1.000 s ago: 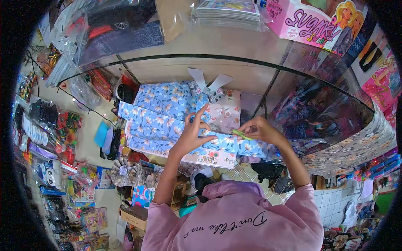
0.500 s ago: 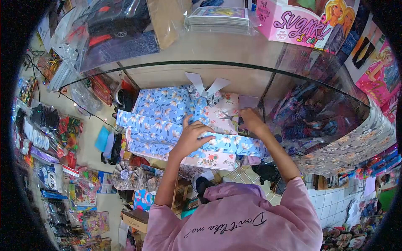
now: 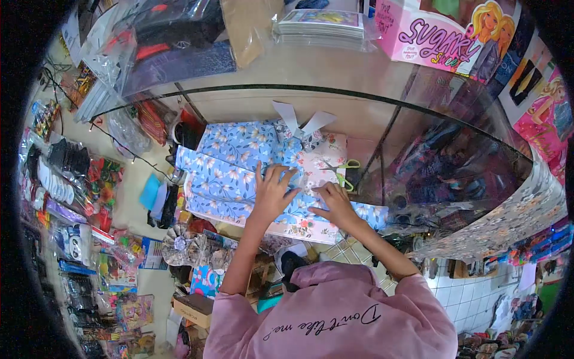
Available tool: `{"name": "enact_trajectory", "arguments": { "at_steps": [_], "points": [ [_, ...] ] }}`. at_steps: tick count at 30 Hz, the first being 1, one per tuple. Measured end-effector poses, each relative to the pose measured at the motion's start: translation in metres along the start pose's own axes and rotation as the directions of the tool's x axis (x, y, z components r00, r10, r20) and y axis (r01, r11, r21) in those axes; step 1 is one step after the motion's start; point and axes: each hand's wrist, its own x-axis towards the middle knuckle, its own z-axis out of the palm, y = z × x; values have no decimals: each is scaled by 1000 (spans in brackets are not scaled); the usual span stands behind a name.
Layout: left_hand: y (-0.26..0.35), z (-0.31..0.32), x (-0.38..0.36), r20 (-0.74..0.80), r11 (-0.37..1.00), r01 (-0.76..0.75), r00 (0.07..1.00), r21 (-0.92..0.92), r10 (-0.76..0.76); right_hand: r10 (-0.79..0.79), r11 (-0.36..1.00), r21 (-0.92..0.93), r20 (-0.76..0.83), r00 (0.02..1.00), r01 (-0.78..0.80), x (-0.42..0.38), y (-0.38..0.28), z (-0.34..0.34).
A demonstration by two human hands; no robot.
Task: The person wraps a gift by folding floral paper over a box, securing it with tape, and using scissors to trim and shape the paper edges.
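Observation:
My left hand [image 3: 275, 192] rests on a strip of blue floral wrapping paper [image 3: 221, 167], its fingers and thumb spread apart. Beside it, my right hand [image 3: 338, 204] bends over the same strip, touching it near the edge of the pink floral paper [image 3: 321, 155]; thumb and fingers are apart and no object shows in them. Green-handled scissors [image 3: 345, 175] lie on the pink paper just beyond my right hand, with their blades pointing left. At the far side of the papers, two pale ribbon-like strips [image 3: 317, 122] stick up.
A glass counter edge [image 3: 251, 88] runs behind the papers. Above it are a pink Sugary Sweet box [image 3: 433, 39] and a stack of wrapped cards [image 3: 320, 27]. Packaged goods [image 3: 78, 239] hang at left. A floral sheet [image 3: 496, 209] droops at right.
My right hand has left the scissors and moved left and nearer to me, onto the blue strip. My left hand has moved slightly right, still on the paper.

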Motion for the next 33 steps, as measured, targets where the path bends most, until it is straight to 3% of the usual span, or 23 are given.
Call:
{"name": "enact_trajectory", "arguments": {
  "at_steps": [4,7,10,13,16,17,20,21,24,27,29,30,33],
  "points": [
    [-5,-15,3,-127,997,33,991,-67,-42,-36,998,50,-142,989,43,-3,7,10],
    [-18,-30,-5,-197,993,118,973,-16,-119,68,983,169,17,998,-70,-1,9,4],
    [-41,-34,-19,-243,981,177,958,75,-154,12,991,136,-51,999,-5,-1,7,-3],
    [-54,-36,-30,-90,963,266,961,41,-261,-81,933,351,0,997,76,5,23,-3],
    [-62,-37,-33,32,935,348,936,66,-350,108,796,552,272,956,-247,4,17,-27],
    [-64,-37,-33,74,925,371,923,88,-377,28,751,638,228,973,-171,2,21,-25],
    [-81,-37,-29,145,932,351,921,92,-361,-36,712,653,404,914,-260,1,24,-34],
    [-86,-39,-25,175,929,355,913,102,-368,-100,799,560,480,872,-216,2,30,-38],
    [-102,-44,-17,267,921,367,882,129,-389,-43,782,519,599,800,-346,2,-2,-69],
    [-130,-54,-10,353,920,368,850,130,-390,-127,710,622,573,809,-329,3,-14,-67],
    [-154,-51,-8,233,845,377,845,379,-482,-252,597,763,472,845,-248,8,-32,-58],
    [-159,-53,-7,166,782,381,841,493,-515,-231,587,760,487,842,-279,14,-39,-55],
    [-169,-55,-14,-72,751,350,924,560,-377,-136,573,734,523,841,-364,32,-67,-53]
  ]
}}
